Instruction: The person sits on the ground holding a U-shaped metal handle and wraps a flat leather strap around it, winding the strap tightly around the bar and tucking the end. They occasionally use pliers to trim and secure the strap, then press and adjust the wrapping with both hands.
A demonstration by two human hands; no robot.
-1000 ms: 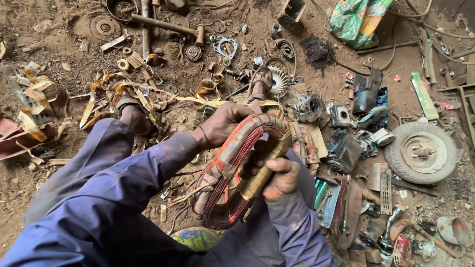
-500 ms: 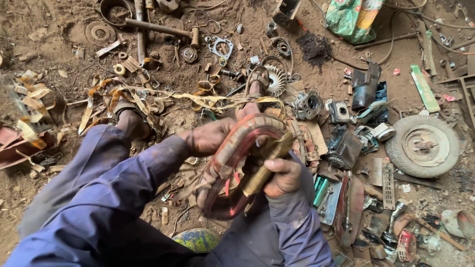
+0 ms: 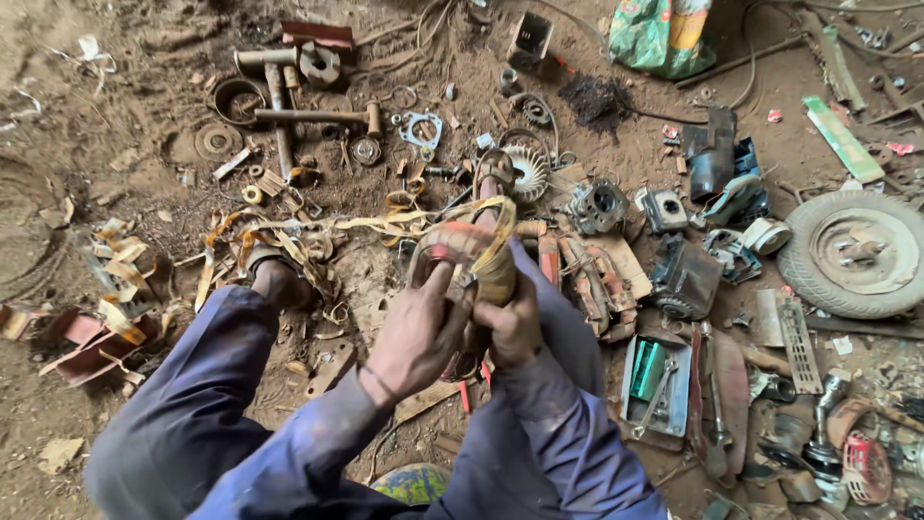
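The head camera looks down on a person sitting on bare dirt in blue work sleeves. Just below the middle of the frame both hands close around a ring-shaped coil (image 3: 462,265) wrapped in reddish and yellowed tape. The left hand (image 3: 414,332) lies over the coil's near face with its fingers curled on the rim. The right hand (image 3: 510,327) grips the coil's right side in a tight fist; whether it also holds a tool cannot be made out. A loose yellow strip (image 3: 385,223) runs off the coil toward 9 o'clock.

At 12 to 1 o'clock a crumpled green and orange plastic bag (image 3: 659,37) lies cut off by the top edge. At 2 o'clock sits a flat green strip (image 3: 842,138), and at 3 o'clock a small wheel (image 3: 857,252) with a tyre. At 4 o'clock a spanner rests in a shallow tray (image 3: 654,385).

The coil's far side is hidden behind the hands, and the scrap heap at 5 o'clock is too jumbled to sort out.
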